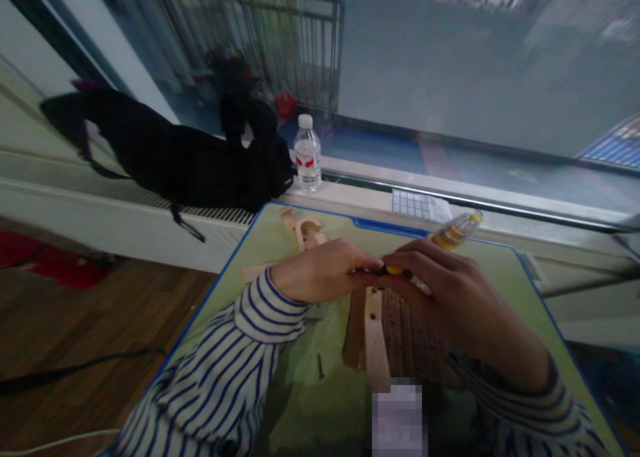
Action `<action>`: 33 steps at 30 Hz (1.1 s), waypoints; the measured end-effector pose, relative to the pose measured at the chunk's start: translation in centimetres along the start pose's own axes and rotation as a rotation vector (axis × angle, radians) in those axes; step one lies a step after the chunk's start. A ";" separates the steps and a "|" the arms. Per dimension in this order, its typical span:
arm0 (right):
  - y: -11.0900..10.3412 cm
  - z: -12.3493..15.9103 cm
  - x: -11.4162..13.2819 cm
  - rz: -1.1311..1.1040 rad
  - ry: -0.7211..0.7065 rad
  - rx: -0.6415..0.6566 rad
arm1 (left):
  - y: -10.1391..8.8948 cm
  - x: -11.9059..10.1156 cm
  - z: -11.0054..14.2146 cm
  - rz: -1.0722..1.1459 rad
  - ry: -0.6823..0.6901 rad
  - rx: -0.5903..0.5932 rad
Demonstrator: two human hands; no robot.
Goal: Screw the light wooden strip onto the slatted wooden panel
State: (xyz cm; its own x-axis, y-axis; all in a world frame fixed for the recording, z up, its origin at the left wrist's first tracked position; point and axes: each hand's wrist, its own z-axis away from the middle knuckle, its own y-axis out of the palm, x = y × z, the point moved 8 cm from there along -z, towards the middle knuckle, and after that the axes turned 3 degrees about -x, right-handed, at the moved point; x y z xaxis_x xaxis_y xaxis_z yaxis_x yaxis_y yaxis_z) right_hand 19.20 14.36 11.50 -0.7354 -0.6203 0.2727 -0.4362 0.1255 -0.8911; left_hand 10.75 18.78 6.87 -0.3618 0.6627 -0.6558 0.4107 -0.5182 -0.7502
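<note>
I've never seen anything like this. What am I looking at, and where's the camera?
No robot here: these are a person's bare hands, filmed by a camera worn on the head. The right hand holds a yellow-handled tool, perhaps a screwdriver; the left hand is at its dark end, though what it pinches is hard to see. Below, a pale wooden strip with holes rests on a brown ridged slab. The green table also bears wooden pieces and a small screw or nail.

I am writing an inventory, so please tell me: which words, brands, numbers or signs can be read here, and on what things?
No text is readable.
Bottle label: red print, too small and blurred.
Black bag: small pale mark, too small to read.
Blue-gridded sheet: too blurred to read.
Yellow tool handle: no lettering visible.
</note>
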 end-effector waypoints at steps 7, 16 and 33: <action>0.2 -0.2 -0.3 -0.023 0.009 -0.004 | -0.2 0.0 0.0 -0.021 -0.036 -0.043; 0.2 0.0 0.2 -0.027 0.004 0.016 | -0.4 0.4 -0.1 -0.022 -0.032 -0.070; 0.4 -0.2 -0.3 0.000 0.012 0.013 | -0.5 -0.2 0.0 -0.015 -0.004 -0.047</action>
State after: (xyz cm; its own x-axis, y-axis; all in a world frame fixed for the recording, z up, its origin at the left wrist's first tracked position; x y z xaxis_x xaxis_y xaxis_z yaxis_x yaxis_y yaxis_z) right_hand 19.17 14.75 11.17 -0.7417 -0.6110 0.2766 -0.4295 0.1159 -0.8956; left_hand 10.60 18.90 7.39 -0.3716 0.6681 -0.6447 0.4443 -0.4818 -0.7553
